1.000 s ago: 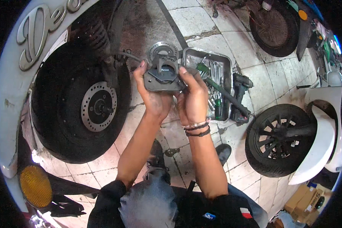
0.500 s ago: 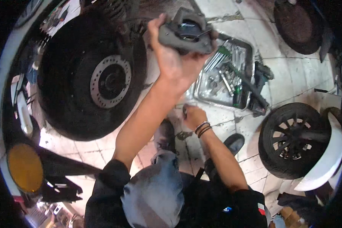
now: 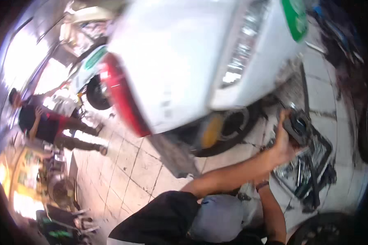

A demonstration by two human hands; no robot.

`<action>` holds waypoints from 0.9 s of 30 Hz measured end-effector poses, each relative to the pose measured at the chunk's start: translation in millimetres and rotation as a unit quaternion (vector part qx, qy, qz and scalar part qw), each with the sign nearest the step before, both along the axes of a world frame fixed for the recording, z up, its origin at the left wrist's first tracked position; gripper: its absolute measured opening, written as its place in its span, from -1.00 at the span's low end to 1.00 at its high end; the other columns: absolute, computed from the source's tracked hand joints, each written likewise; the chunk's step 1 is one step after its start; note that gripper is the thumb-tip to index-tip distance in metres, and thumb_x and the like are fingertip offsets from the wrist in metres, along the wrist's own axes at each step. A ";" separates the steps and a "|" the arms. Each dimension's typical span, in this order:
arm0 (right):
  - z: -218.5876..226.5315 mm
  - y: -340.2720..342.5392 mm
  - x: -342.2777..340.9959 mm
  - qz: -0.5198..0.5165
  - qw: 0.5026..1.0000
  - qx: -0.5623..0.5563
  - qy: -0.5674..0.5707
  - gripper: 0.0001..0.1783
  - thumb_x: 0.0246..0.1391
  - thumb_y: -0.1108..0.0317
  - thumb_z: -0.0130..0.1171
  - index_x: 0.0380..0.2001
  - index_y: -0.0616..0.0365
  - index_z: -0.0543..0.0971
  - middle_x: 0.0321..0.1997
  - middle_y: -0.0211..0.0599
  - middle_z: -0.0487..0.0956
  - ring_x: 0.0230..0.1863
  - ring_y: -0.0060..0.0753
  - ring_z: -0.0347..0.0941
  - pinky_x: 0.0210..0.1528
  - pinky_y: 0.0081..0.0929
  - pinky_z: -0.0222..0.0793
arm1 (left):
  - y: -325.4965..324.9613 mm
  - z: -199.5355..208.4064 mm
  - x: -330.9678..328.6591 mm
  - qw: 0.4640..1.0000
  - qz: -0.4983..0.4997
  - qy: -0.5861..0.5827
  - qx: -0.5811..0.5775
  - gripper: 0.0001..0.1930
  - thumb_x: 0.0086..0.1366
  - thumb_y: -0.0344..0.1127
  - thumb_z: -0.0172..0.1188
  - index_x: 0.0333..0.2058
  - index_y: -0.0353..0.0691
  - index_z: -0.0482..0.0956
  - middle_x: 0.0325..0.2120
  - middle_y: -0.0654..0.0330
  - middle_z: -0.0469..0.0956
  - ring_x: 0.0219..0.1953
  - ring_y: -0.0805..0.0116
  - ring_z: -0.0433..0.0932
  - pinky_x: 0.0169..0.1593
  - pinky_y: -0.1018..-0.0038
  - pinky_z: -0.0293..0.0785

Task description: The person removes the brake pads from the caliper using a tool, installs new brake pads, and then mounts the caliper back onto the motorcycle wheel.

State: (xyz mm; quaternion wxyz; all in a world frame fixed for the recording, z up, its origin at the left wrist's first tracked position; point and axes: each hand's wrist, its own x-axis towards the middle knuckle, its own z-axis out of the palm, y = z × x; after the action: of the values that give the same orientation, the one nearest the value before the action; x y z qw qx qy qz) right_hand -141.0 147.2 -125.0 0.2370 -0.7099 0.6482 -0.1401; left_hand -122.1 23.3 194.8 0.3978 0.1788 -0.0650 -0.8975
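Note:
The picture is blurred by motion. My left hand (image 3: 281,146) is stretched out to the right and grips a dark metal part, a brake caliper (image 3: 299,125), held above the tool tray (image 3: 324,152). My right forearm (image 3: 270,208), with dark wristbands, rises from the lower edge, and its hand is hidden behind my left arm. A white scooter body (image 3: 184,61) with a red tail light (image 3: 119,94) fills the upper middle, close above the left arm.
The scooter's black wheel (image 3: 233,136) with an orange reflector (image 3: 211,130) sits left of the caliper. Another tyre (image 3: 329,233) lies at the lower right. A person (image 3: 45,122) stands far left on the tiled floor (image 3: 131,171), near clutter at the lower left.
The view has swung left and up, bringing the white scooter body and a person at the left into sight. My left hand still holds the caliper, now at the right side of the picture.

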 end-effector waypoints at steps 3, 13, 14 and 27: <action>37.3 -4.9 19.1 0.103 0.993 0.046 0.021 -0.32 0.35 -0.04 -0.05 0.43 0.04 0.29 0.50 -0.16 0.30 0.52 -0.07 0.13 0.53 -0.03 -0.01 | 1.3 -13.3 9.4 0.999 0.028 0.045 -0.003 -0.27 0.20 0.61 -0.03 -0.12 0.06 0.59 -0.25 0.29 0.62 -0.23 0.32 0.58 -0.13 0.32 0.54; 176.6 -25.7 -181.2 -0.137 0.900 -0.001 -0.414 -0.54 0.27 0.40 0.12 0.22 0.27 0.47 0.22 -0.04 0.55 0.19 -0.13 0.46 0.25 -0.26 0.34 | 8.4 0.2 -8.3 0.996 0.021 0.077 0.042 -0.32 0.19 0.56 0.03 -0.22 0.02 0.59 -0.36 0.31 0.58 -0.29 0.40 0.55 -0.15 0.35 0.50; 200.3 -22.6 -195.7 -0.176 0.886 -0.052 -0.426 -0.54 0.27 0.43 0.12 0.23 0.27 0.47 0.25 -0.05 0.53 0.24 -0.15 0.43 0.29 -0.26 0.32 | 1.3 -12.0 -13.3 0.994 0.046 0.103 -0.006 -0.27 0.16 0.61 0.02 -0.19 0.03 0.58 -0.32 0.29 0.57 -0.28 0.37 0.54 -0.13 0.32 0.50; 202.2 15.3 -128.0 0.136 0.987 0.039 -0.075 -0.56 0.06 0.24 0.24 -0.02 0.24 0.59 -0.18 0.08 0.68 -0.21 0.08 0.65 -0.11 -0.07 0.56 | 9.4 22.3 13.1 0.999 -0.025 0.013 0.025 -0.34 0.26 0.38 -0.02 -0.10 -0.13 0.61 -0.24 0.11 0.65 -0.25 0.15 0.64 -0.23 0.28 0.55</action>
State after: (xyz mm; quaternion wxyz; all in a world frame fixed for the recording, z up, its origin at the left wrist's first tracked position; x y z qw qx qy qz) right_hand -269.0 162.5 77.2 0.3290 -0.7693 0.5311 -0.1339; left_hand -109.0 32.6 217.1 0.3717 0.1754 -0.0416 -0.9107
